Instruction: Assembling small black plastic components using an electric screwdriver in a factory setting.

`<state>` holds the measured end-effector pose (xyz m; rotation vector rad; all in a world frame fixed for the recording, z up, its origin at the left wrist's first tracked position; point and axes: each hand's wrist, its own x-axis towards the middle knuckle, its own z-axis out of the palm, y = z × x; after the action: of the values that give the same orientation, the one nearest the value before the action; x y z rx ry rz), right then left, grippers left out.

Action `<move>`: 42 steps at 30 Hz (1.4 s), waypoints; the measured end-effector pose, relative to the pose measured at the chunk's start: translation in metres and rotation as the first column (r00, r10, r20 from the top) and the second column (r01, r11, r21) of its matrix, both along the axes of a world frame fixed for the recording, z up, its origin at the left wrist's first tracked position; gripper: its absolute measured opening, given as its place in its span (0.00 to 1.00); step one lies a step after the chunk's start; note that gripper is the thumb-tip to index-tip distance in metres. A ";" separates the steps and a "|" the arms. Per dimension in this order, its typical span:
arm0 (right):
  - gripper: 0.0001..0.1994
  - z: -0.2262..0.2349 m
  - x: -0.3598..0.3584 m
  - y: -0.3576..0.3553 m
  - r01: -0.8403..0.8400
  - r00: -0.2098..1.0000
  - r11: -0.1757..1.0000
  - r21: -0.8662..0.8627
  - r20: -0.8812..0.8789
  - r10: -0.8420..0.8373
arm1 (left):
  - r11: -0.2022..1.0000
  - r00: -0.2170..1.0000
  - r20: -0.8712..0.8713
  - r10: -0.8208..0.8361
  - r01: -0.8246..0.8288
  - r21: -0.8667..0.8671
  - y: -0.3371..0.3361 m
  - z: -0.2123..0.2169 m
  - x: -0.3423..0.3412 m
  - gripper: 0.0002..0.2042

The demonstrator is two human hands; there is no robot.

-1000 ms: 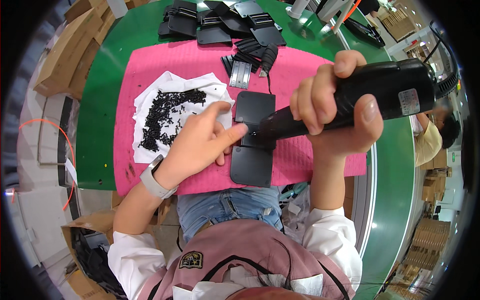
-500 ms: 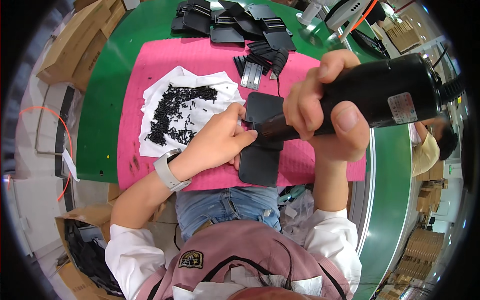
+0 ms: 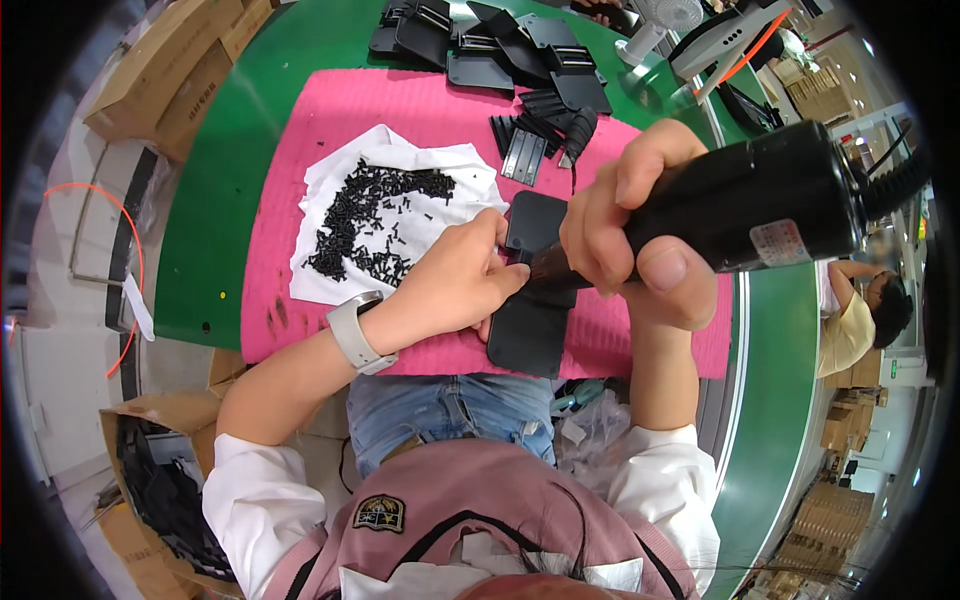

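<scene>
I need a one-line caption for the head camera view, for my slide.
Right hand grips a black electric screwdriver over a black plastic part on a pink mat; left hand steadies it beside black screws.

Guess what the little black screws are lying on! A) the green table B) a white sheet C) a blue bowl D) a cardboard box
B: the screws are heaped on a white sheet spread over the pink mat, next to the left hand.
</scene>
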<state>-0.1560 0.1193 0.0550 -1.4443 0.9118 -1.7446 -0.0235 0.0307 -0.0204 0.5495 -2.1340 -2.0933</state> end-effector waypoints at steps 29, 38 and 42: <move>0.30 -0.081 -0.206 0.098 0.898 0.326 0.424 0.116 -0.822 -0.466 | 0.828 0.740 -0.556 0.377 -0.539 -0.155 0.004 0.018 0.101 0.22; 0.37 -0.103 -0.245 0.094 0.912 0.224 0.401 0.086 -0.924 -0.311 | -0.594 -0.579 -0.311 0.754 -0.803 0.055 0.036 -0.097 0.460 0.13; 0.44 -0.078 -0.192 0.096 0.904 0.037 0.409 -0.125 -0.930 -0.365 | -0.698 -0.674 -0.219 0.705 -0.714 -0.048 0.073 -0.154 0.605 0.26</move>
<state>-0.3478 0.2154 -0.0228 -1.5467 2.8946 -0.8070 0.5811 0.1038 -0.1748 1.5505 -0.4087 -0.3274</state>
